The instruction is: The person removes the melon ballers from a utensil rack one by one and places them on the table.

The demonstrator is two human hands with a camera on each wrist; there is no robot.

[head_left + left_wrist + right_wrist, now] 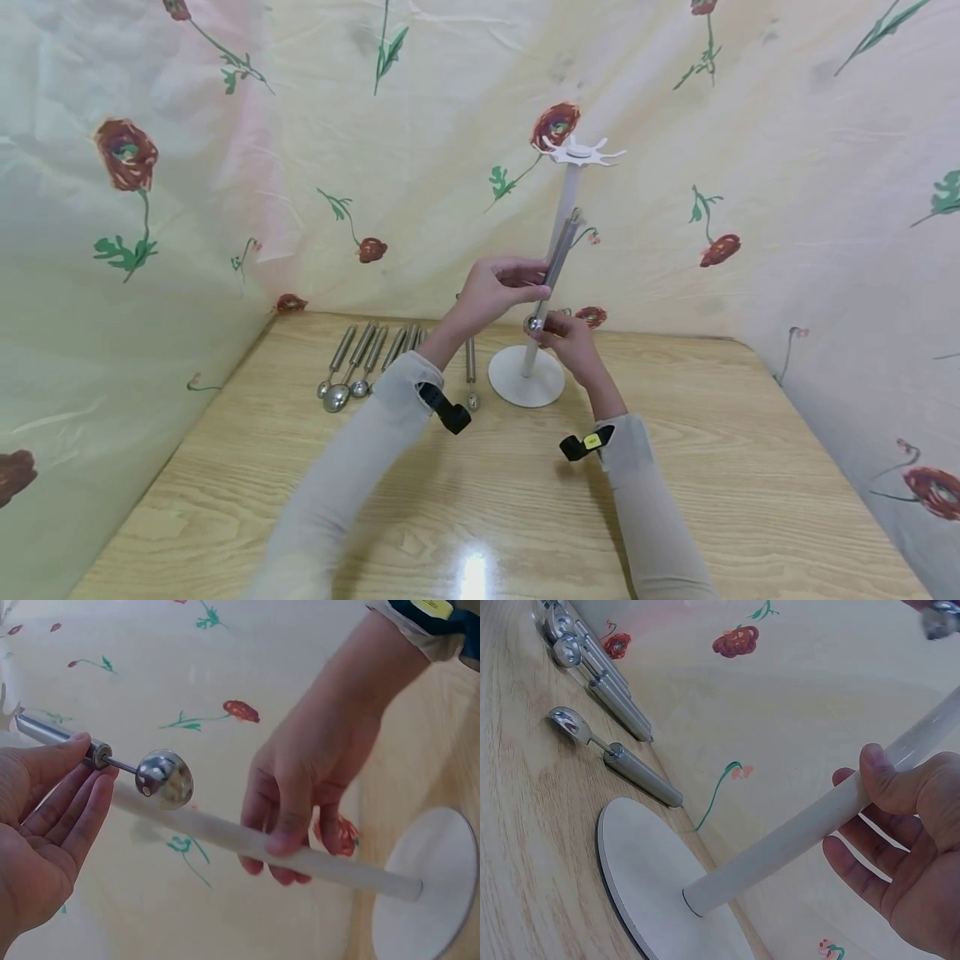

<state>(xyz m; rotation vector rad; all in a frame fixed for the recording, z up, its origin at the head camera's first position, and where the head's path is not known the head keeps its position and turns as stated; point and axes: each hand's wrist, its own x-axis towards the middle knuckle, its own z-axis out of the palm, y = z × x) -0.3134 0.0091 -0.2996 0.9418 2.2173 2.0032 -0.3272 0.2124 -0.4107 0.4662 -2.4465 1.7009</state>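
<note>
My left hand (491,289) pinches the metal handle of a melon baller (559,252) between thumb and fingers. In the left wrist view the round, shiny bowl of this melon baller (171,780) points down toward the stand's base. It is held tilted, beside the white pole of a stand (525,375). Lower on that pole, my right hand (570,340) grips with thumb on one side and fingers on the other, clearest in the right wrist view at the pole (780,840). At the top of the stand is a ring of white hooks (581,154).
One loose scoop (471,367) lies just left of the stand's round base. Farther left, several metal scoops (352,367) lie in a row, partly hidden by my left arm. A flowered curtain (420,167) hangs behind the wooden table (510,500).
</note>
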